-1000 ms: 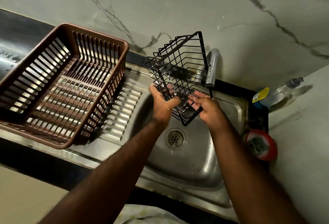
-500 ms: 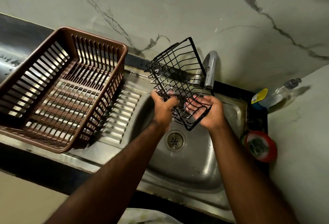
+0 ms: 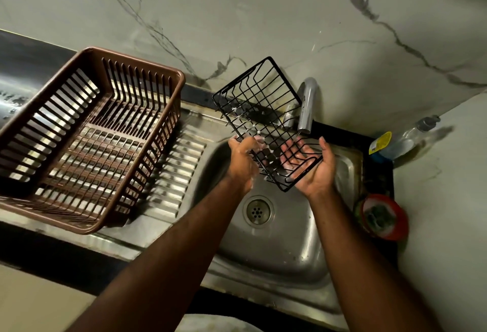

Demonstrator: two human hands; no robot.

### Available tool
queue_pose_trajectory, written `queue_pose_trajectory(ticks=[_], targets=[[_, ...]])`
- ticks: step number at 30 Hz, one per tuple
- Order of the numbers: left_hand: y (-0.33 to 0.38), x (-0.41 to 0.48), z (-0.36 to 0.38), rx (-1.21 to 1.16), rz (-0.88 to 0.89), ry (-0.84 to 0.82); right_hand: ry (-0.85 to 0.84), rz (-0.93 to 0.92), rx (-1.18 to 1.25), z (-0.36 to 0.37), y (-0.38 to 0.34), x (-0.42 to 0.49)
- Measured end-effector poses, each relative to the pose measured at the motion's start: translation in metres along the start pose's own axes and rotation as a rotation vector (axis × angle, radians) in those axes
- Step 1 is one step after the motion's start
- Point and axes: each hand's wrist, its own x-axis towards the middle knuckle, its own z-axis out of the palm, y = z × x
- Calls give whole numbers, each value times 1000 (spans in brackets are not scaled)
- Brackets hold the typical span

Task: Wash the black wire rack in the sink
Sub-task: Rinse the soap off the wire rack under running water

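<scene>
Over the sink (image 3: 290,242), left hand (image 3: 242,164) grips the black wire rack (image 3: 259,99), right hand (image 3: 319,173) cradles it open-palmed

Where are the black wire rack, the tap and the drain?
black wire rack (image 3: 264,120): head view, middle of its wire grid.
tap (image 3: 307,105): head view, halfway down its curved spout.
drain (image 3: 257,210): head view, centre of its strainer.

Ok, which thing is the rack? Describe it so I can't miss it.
Find the steel sink; over its basin, beside the tap, the left hand and right hand hold a tilted grid. That's the black wire rack: thin soapy wire, unlike the brown plastic basket on the drainboard.
</scene>
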Motion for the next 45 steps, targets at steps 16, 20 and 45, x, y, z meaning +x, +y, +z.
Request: queue_pose_trajectory(ticks=[16, 20, 45], targets=[[-2, 7, -2, -1, -36, -7, 39, -146, 115, -1, 14, -3], [-2, 5, -1, 12, -33, -8, 83, -151, 111, -1, 14, -3], [0, 13, 1, 146, 4, 16, 304, 52, -225, 2, -16, -13]])
